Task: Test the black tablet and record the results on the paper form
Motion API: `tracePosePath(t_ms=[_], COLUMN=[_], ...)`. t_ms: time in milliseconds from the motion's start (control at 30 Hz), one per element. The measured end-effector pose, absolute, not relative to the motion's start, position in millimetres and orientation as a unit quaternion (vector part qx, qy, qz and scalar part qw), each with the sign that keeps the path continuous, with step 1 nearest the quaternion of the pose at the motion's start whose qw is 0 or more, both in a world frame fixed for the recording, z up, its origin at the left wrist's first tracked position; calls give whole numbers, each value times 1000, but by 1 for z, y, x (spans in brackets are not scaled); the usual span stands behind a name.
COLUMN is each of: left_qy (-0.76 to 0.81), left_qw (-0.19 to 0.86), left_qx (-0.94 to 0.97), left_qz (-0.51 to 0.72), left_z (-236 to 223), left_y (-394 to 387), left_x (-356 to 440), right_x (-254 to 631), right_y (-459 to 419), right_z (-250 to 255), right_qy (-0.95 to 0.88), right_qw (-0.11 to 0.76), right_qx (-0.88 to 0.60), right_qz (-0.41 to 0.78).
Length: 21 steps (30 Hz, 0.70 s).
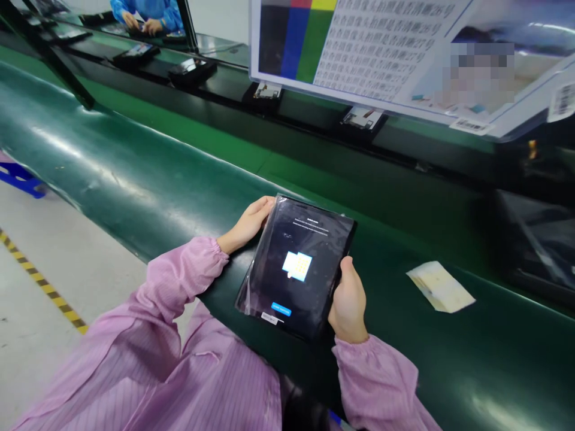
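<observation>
A black tablet with a lit screen is held upright in front of me, over the green bench. Clear film covers its face and sticks out past the left edge. On the screen are small white text, a blue-and-yellow picture and a blue button near the bottom. My left hand grips its upper left edge, the fingertips hidden behind it. Lower down, my right hand is closed on the right edge, thumb along the side and fingers out of sight behind.
A folded cream cloth or paper lies right of the tablet on the green bench. Beyond it, a dark conveyor carries several devices. A printed sign hangs above. A co-worker in blue sits across. A dark device stands at right.
</observation>
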<state>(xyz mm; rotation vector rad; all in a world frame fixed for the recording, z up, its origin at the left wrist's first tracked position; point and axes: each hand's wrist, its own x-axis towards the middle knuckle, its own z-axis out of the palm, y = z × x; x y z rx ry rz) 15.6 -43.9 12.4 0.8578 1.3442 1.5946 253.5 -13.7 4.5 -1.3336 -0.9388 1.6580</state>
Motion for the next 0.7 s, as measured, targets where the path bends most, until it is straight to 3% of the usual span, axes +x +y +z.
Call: tracePosePath(t_ms=[167, 333, 500, 700], left_qy=[549, 658, 710, 672], left_qw=[414, 207, 48, 37], left_qx=[412, 481, 455, 517], left_qz=[598, 542, 536, 529], left_z=[35, 66, 84, 83], left_y=[-103, -146, -146, -153], left_x=[42, 76, 77, 77], right_x=[237, 211, 196, 200], right_y=[3, 14, 3, 6], right_z=[39, 112, 143, 139], right_qy=[-408, -480, -481, -499], right_qw=[504, 642, 664, 647], right_qx=[-466, -255, -125, -109], right_qz=[602, 541, 558, 566])
